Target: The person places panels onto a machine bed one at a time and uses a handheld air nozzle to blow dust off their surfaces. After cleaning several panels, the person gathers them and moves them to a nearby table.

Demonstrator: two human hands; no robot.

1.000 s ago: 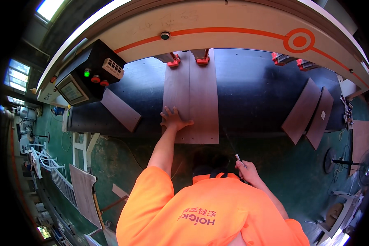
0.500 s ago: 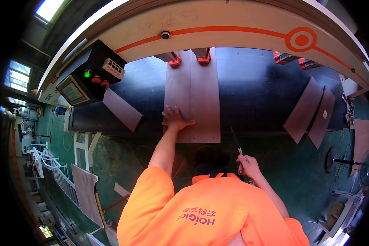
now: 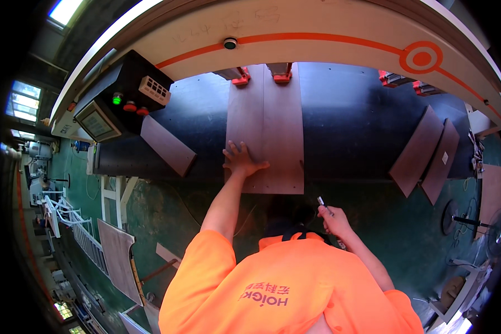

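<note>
A long brown panel (image 3: pixel 283 128), with a straight seam along its length, lies on the dark machine table, its near end hanging over the front edge. My left hand (image 3: pixel 241 161) lies flat on its near left part, fingers spread. Two red-footed clamps (image 3: pixel 282 76) come down at the panel's far end. My right hand (image 3: pixel 334 221), right of the panel and in front of the table, is closed round a slim hand tool (image 3: pixel 320 201) with a pale metallic end. Its exact kind cannot be made out, as the fingers cover much of it.
A narrow board (image 3: pixel 167 146) rests at the table's left, below a black control box (image 3: pixel 129 92) with a green lamp. Two boards (image 3: pixel 417 150) lean out over the table's right front edge. A white machine beam (image 3: pixel 328 47) spans above. A fan (image 3: pixel 498 231) stands at far right.
My right hand has shifted slightly, and the tool's thin dark blade now points more leftward, toward the panel's near right edge. My left hand stays flat on the panel. The view has shifted slightly.
</note>
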